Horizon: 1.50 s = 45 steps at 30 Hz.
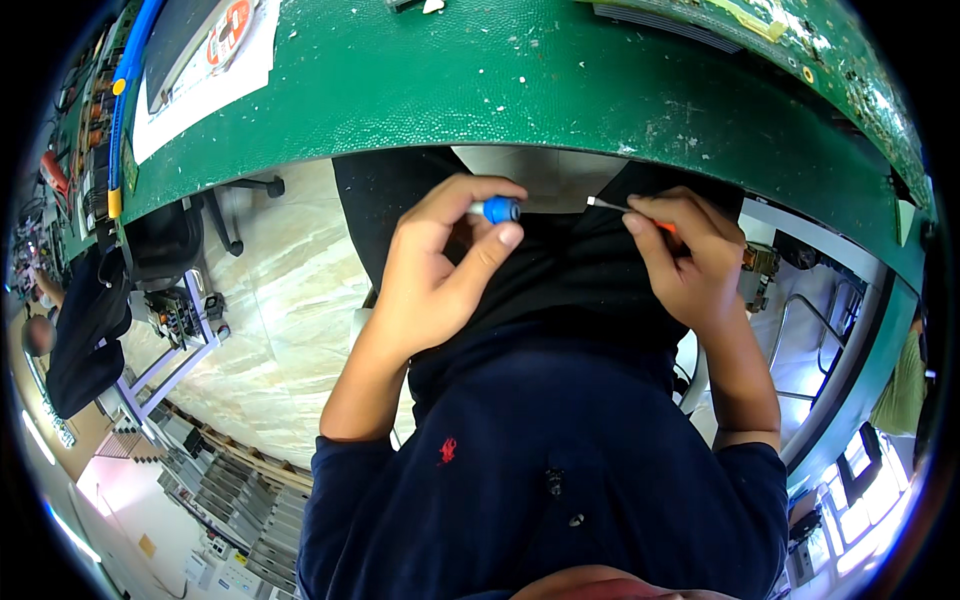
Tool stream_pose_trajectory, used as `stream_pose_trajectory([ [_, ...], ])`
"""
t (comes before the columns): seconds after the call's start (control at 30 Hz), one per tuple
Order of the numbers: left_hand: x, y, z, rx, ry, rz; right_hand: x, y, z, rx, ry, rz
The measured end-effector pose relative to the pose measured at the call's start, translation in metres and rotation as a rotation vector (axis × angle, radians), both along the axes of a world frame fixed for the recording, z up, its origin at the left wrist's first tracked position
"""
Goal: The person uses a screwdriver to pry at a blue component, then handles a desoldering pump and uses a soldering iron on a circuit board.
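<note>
Over my lap, below the edge of the green bench (pixel 420 120), my left hand (pixel 435 275) grips a small cylinder (pixel 501 209) with a blue end and a lighter body, pointed to the right. My right hand (pixel 688 265) pinches a slim tool (pixel 665 224) with an orange handle; its thin metal shaft points left toward the cylinder and has a small pale flat tip. The tip and the cylinder are apart, with a gap between them.
Paper (pixel 185 105) with a dark flat object lies at upper left, beside a blue-and-yellow strip (pixel 117 160). Green circuit boards (pixel 850 90) stand at upper right. A wheeled chair (pixel 175 240) and metal frame (pixel 175 370) are left; co-workers (pixel 80 340) appear at both rims.
</note>
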State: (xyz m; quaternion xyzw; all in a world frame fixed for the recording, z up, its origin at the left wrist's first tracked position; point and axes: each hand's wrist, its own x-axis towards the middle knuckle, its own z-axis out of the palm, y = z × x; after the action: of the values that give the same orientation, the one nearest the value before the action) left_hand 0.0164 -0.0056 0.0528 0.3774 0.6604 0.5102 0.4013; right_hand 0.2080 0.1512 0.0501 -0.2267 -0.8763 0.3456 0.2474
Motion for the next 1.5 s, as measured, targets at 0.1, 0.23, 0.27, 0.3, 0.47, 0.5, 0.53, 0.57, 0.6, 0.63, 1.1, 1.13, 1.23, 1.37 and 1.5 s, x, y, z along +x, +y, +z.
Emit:
stream_pose_trajectory([
  [0.1, 0.004, -0.001, 0.001, 0.002, -0.176, -0.011, 0.000, -0.004, 0.012, -0.160, 0.041, 0.062],
  [0.23, 0.002, 0.001, -0.002, 0.200, -0.617, -0.087, -0.002, -0.001, 0.027, -0.166, 0.073, 0.180],
  [0.27, 0.001, 0.001, -0.007, 0.283, -0.755, -0.127, -0.002, -0.001, 0.031, -0.152, 0.081, 0.196],
  [0.3, 0.000, 0.002, -0.010, 0.365, -0.893, -0.167, -0.001, 0.000, 0.034, -0.137, 0.089, 0.213],
  [0.47, 0.005, 0.007, -0.012, 0.493, -1.053, -0.229, 0.001, 0.001, 0.049, -0.242, 0.188, 0.244],
  [0.5, 0.005, 0.008, -0.010, 0.484, -1.025, -0.240, 0.002, 0.002, 0.053, -0.243, 0.203, 0.249],
  [0.53, 0.005, 0.008, -0.007, 0.475, -0.996, -0.250, 0.003, 0.003, 0.057, -0.230, 0.203, 0.269],
  [0.57, 0.005, 0.008, -0.005, 0.470, -0.964, -0.255, 0.005, 0.002, 0.060, -0.305, 0.218, 0.259],
  [0.6, 0.005, 0.007, -0.003, 0.447, -0.950, -0.250, 0.007, 0.001, 0.064, -0.380, 0.236, 0.246],
  [0.63, 0.005, 0.007, -0.002, 0.454, -0.931, -0.249, 0.010, 0.000, 0.067, -0.455, 0.255, 0.230],
  [1.1, 0.007, 0.017, 0.010, 0.522, -0.795, -0.189, 0.016, 0.015, 0.063, -0.307, 0.604, 0.293],
  [1.13, 0.007, 0.017, 0.010, 0.525, -0.789, -0.185, 0.015, 0.014, 0.063, -0.295, 0.595, 0.317],
  [1.23, 0.008, 0.021, 0.011, 0.536, -0.836, -0.174, 0.009, 0.006, 0.069, -0.296, 0.537, 0.342],
  [1.37, 0.012, 0.021, 0.014, 0.527, -0.767, -0.124, -0.003, -0.004, 0.070, -0.214, 0.491, 0.332],
  [1.5, 0.012, 0.021, 0.017, 0.522, -0.676, -0.130, -0.005, -0.001, 0.075, -0.056, 0.382, 0.365],
])
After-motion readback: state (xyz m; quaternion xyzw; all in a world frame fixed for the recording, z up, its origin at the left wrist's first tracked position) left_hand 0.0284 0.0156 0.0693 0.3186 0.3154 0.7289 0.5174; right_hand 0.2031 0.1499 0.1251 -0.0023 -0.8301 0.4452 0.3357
